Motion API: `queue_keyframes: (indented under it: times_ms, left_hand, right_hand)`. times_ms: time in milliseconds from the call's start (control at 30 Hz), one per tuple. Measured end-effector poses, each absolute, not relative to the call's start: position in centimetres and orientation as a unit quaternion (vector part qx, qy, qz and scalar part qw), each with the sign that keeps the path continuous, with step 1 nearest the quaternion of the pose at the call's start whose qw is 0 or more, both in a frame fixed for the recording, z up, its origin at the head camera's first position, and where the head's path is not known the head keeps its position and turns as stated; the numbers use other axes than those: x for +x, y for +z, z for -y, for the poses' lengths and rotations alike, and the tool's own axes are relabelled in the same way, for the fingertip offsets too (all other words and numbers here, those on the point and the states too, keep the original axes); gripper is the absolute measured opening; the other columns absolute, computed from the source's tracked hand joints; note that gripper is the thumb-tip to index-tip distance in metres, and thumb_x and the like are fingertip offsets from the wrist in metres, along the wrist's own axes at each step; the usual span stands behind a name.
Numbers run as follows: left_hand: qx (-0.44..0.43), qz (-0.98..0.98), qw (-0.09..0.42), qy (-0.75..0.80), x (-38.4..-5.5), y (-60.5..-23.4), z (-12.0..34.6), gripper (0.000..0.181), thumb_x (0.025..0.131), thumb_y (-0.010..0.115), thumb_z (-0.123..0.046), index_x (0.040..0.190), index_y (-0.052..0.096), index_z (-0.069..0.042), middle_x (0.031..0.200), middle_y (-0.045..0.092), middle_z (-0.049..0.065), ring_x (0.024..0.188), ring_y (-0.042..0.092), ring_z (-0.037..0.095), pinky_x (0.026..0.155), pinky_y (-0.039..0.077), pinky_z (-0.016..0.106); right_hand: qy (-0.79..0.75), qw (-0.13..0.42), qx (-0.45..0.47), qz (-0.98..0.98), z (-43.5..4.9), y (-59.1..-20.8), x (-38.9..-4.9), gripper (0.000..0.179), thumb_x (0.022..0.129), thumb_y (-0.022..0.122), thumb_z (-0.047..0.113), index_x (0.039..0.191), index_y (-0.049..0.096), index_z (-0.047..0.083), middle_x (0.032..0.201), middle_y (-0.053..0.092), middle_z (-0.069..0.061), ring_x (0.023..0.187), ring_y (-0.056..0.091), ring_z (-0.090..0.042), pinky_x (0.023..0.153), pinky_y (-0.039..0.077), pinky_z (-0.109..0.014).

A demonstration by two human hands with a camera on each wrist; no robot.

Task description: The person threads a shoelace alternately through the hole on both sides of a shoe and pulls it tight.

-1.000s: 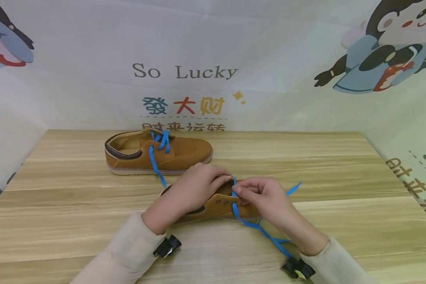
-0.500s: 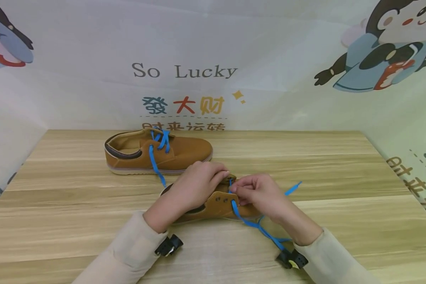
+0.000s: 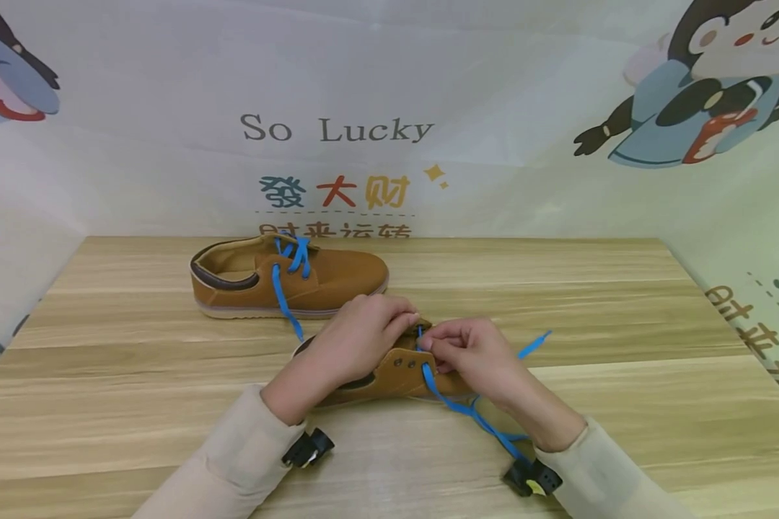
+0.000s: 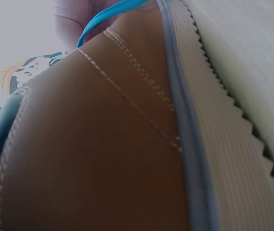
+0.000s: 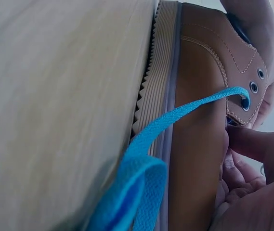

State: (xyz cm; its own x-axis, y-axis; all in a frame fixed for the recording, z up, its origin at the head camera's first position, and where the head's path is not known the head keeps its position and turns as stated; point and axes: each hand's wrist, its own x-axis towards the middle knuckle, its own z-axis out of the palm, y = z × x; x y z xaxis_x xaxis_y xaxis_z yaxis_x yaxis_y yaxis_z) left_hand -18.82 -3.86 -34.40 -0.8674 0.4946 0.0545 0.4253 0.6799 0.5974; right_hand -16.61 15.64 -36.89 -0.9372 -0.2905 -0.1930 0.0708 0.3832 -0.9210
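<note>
A brown shoe (image 3: 392, 382) lies side-on between both hands, toe to the right. My left hand (image 3: 360, 339) reaches over its opening and pinches the far eyelet flap with thumb and fingertips. At the tongue, my right hand (image 3: 477, 353) pinches a blue shoelace (image 3: 428, 378), part of which stands up in the gap between the flaps. The lace comes out of the near flap's front eyelet, and two eyelets behind it hold no lace. In the right wrist view, the lace (image 5: 194, 108) runs from that eyelet across the shoe's side. The right fingertips partly hide the pinched section.
Behind stands a second brown shoe (image 3: 347, 277), laced in blue, with one lace end (image 3: 285, 310) hanging toward the near shoe. Loose blue lace trails over the wooden table (image 3: 623, 432) under the right wrist; another end (image 3: 535, 344) sticks out right. A printed cloth (image 3: 526, 108) hangs behind.
My right hand has shifted slightly left and up, and the lace tip that stood above its fingers has sunk lower. My left fingertips have drawn back a little, uncovering more of the far flap.
</note>
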Motion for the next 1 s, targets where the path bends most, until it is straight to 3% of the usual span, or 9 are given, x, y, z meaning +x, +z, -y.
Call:
queue_keyframes:
  times_ms: [100, 267, 333, 433, 567, 833, 1000]
  left_hand:
    - [0.247, -0.912, 0.071, 0.32, -19.0, -34.3, 3.9, 0.027, 0.107, 0.05, -0.026, 0.103, 0.074, -0.012, 0.073, 0.062, -0.001, 0.059, 0.046, 0.012, 0.064, 0.044, 0.028]
    - [0.215, -0.909, 0.093, 0.344, -19.4, -34.3, 4.0, 0.041, 0.11, 0.042, -0.034, 0.101, 0.076, -0.013, 0.081, 0.069, 0.001, 0.072, 0.059, 0.014, 0.076, 0.052, 0.034]
    - [0.201, -0.914, 0.099, 0.34, -19.5, -34.3, 4.1, 0.038, 0.108, 0.046, -0.035, 0.1, 0.077, -0.015, 0.084, 0.071, -0.001, 0.072, 0.06, 0.012, 0.075, 0.051, 0.033]
    - [0.182, -0.918, 0.123, 0.33, -19.6, -34.2, 4.1, 0.026, 0.103, 0.058, -0.035, 0.101, 0.08, -0.019, 0.082, 0.072, -0.003, 0.06, 0.048, 0.013, 0.062, 0.04, 0.029]
    - [0.159, -0.914, 0.15, 0.343, -19.4, -34.0, 3.7, 0.019, 0.097, 0.068, -0.032, 0.109, 0.081, -0.023, 0.098, 0.078, -0.006, 0.059, 0.044, 0.013, 0.056, 0.033, 0.026]
    - [0.131, -0.921, 0.109, 0.349, -19.3, -33.8, 3.0, 0.012, 0.094, 0.072, -0.029, 0.096, 0.082, -0.022, 0.09, 0.078, -0.008, 0.067, 0.058, 0.01, 0.057, 0.041, 0.025]
    - [0.147, -0.912, 0.104, 0.368, -19.6, -33.7, 3.2, 0.014, 0.096, 0.07, -0.025, 0.097, 0.081, -0.017, 0.089, 0.076, -0.004, 0.072, 0.06, 0.01, 0.065, 0.047, 0.025]
  right_hand:
    - [-0.551, 0.161, -0.067, -0.816, -15.6, -37.0, -16.8, 0.023, 0.1, 0.06, 0.007, 0.112, 0.071, -0.009, 0.098, 0.077, -0.009, 0.077, 0.064, -0.006, 0.071, 0.056, -0.02]
    - [-0.559, 0.155, -0.06, -0.812, -15.5, -37.0, -16.9, 0.024, 0.1, 0.06, 0.008, 0.111, 0.072, -0.009, 0.098, 0.077, -0.011, 0.074, 0.064, -0.005, 0.068, 0.056, -0.019]
    - [-0.563, 0.153, -0.059, -0.81, -15.4, -37.0, -17.0, 0.023, 0.1, 0.06, 0.009, 0.11, 0.072, -0.009, 0.092, 0.077, -0.008, 0.071, 0.064, -0.006, 0.067, 0.056, -0.019]
    - [-0.563, 0.153, -0.055, -0.811, -15.4, -37.1, -16.9, 0.022, 0.1, 0.061, 0.008, 0.108, 0.072, -0.009, 0.08, 0.073, -0.001, 0.068, 0.063, -0.006, 0.066, 0.056, -0.019]
    - [-0.554, 0.151, -0.051, -0.817, -15.5, -37.3, -16.7, 0.021, 0.099, 0.06, 0.005, 0.106, 0.073, -0.009, 0.074, 0.069, 0.003, 0.066, 0.062, -0.006, 0.065, 0.055, -0.019]
    - [-0.56, 0.162, -0.052, -0.811, -15.7, -37.0, -16.7, 0.024, 0.1, 0.06, 0.009, 0.11, 0.072, -0.009, 0.084, 0.07, 0.001, 0.071, 0.064, -0.006, 0.068, 0.057, -0.02]
    - [-0.561, 0.18, -0.078, -0.805, -16.7, -36.4, -17.2, 0.027, 0.102, 0.059, 0.011, 0.114, 0.069, -0.012, 0.096, 0.076, -0.012, 0.078, 0.071, -0.009, 0.072, 0.061, -0.024]
